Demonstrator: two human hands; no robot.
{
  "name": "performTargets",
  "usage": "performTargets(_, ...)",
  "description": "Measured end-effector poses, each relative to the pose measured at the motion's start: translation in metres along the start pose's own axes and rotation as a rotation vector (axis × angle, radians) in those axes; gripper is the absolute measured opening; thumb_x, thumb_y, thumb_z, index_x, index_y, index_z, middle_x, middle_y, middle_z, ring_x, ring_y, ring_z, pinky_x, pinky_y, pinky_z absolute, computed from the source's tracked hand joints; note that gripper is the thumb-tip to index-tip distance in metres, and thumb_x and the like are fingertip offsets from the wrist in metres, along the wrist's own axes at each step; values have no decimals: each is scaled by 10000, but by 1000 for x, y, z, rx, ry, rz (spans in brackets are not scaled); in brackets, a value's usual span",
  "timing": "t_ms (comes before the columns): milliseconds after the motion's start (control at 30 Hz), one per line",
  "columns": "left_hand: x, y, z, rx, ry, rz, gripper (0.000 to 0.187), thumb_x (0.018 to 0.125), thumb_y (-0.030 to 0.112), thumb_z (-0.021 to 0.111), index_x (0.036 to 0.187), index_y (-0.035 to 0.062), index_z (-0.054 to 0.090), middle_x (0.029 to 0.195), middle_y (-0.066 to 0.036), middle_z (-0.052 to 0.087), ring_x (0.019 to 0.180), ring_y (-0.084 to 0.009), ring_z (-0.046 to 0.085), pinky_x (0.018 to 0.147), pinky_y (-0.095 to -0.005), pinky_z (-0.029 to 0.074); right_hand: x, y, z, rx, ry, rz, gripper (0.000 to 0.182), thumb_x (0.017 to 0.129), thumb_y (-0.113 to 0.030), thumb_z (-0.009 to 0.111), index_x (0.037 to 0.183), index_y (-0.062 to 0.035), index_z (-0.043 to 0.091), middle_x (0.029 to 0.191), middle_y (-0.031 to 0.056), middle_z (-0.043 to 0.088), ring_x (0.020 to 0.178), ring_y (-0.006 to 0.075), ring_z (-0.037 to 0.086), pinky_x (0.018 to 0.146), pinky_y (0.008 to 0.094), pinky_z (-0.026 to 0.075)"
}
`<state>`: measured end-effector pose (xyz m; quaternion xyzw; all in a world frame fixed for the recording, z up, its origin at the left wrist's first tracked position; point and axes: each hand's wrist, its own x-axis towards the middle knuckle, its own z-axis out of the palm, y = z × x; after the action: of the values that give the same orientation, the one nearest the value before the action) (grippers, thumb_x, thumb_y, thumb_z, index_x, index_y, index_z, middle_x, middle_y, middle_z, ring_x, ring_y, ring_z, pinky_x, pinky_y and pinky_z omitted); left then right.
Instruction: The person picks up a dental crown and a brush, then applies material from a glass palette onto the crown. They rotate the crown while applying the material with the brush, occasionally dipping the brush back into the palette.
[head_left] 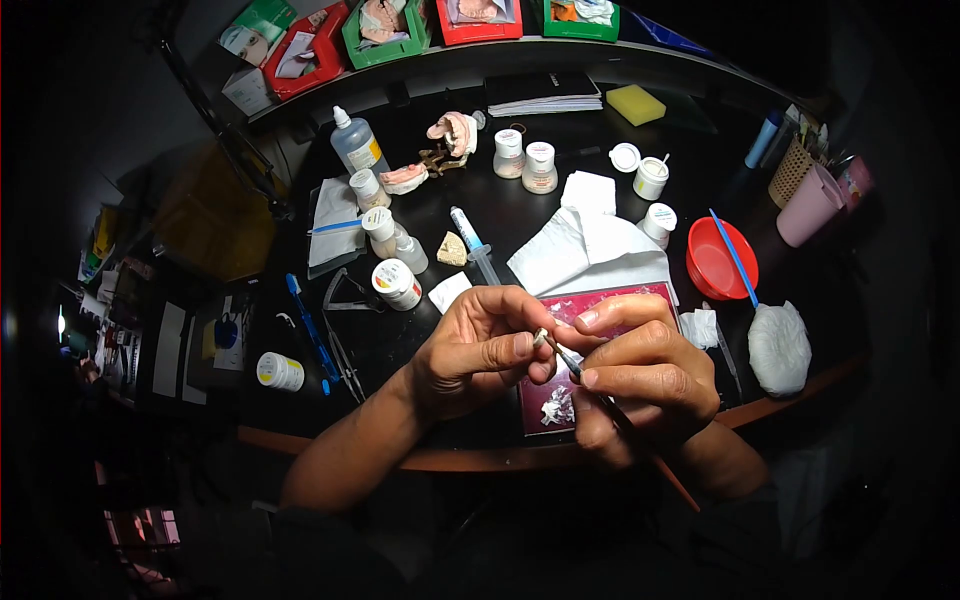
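Between thumb and fingers, my left hand point(480, 345) pinches a small whitish piece point(540, 338), possibly a dental crown. My right hand point(650, 375) grips a thin brush point(640, 440) with a reddish-brown handle, its tip at the small piece. Both hands are close together above a dark red tray point(535, 415), which they partly cover. White crumbly material point(558, 406) lies on the tray. Behind the hands is a folded white tissue point(590, 250).
A red bowl point(708, 270) with a blue-handled tool stands right, beside a white wrapped pad point(779, 348). White jars point(396, 284), a syringe point(472, 240) and blue toothbrush point(312, 330) lie left. Dental models point(452, 135), a clear bottle point(358, 143) and yellow sponge point(636, 105) are farther back.
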<state>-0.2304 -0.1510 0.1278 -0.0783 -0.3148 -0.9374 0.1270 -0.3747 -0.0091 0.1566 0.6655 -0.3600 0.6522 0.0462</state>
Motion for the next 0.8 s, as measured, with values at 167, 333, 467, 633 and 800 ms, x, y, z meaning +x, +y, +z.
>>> performTargets(167,-1,-1,-3,0,6,2,148,929,-33,685,1074,-30,658,1040,-177,710,949,-228,738,772,-257,616,0,0,-2,-13,-14,-17,295,673,96,743,949,4,696,864,106,676,997,335,705,827,406,614)
performTargets(333,-2,-1,-4,102,-4,3,192,960,30,678,1140,-35,657,1136,-208,716,864,-155,699,784,-258,577,0,1,-2,-27,-25,-20,296,678,89,752,956,3,700,869,104,676,996,333,702,827,407,617)
performTargets(467,-2,1,-4,88,-13,-4,186,960,22,673,1136,-36,657,1129,-207,719,862,-154,698,786,-262,578,0,1,-2,-21,-23,-16,303,679,90,754,964,2,703,879,103,676,996,330,702,831,406,617)
performTargets(633,-2,0,-4,86,-6,0,184,961,20,670,1136,-36,657,1131,-207,718,860,-152,698,787,-261,577,-2,3,-2,-10,-21,-26,301,681,87,756,964,-2,704,881,103,676,998,326,702,832,407,617)
performTargets(800,-2,0,-3,101,9,-4,186,961,24,670,1137,-36,658,1132,-201,718,863,-153,699,788,-258,575,-3,3,-3,-11,-28,-28,296,681,79,761,960,-1,700,874,101,673,1002,327,703,832,407,617)
